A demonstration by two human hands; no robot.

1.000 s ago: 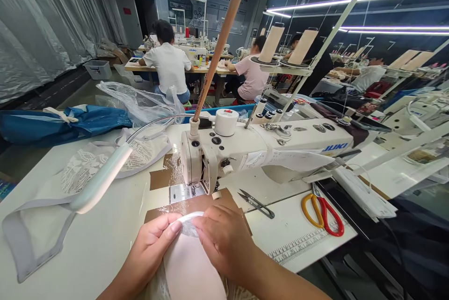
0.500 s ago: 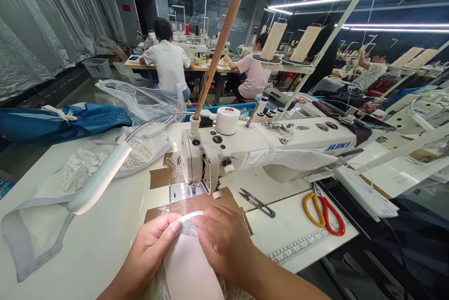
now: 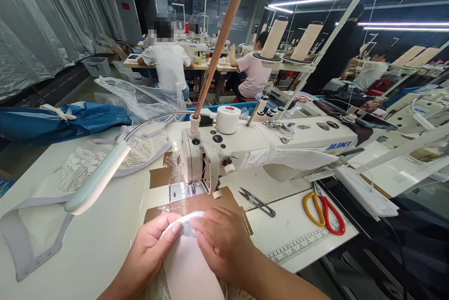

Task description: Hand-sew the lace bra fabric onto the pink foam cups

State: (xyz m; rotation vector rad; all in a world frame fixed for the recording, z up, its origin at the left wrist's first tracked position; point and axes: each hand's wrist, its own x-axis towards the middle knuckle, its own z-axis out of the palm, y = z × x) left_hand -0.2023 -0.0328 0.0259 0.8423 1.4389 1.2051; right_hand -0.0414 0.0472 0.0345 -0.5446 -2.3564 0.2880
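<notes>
Both hands hold a pale pink fabric piece with a white edge and a grey mesh patch near its top. My left hand pinches the top left edge between thumb and fingers. My right hand grips the top right edge, its fingertips partly hidden behind the cloth. White lace shows under the piece at the bottom. Just beyond the hands stands a white sewing machine, its needle area over a metal plate. Brown tape covers the table in front of the plate.
Black thread snips and scissors with yellow and red handles lie to the right, beside a printed ruler. A lamp reaches over a grey lace garment on the left. Co-workers sit at machines farther back.
My hands stay almost in place on the fabric, with the right fingers shifted slightly at its edge. In the background, a seated co-worker's arm has risen.
</notes>
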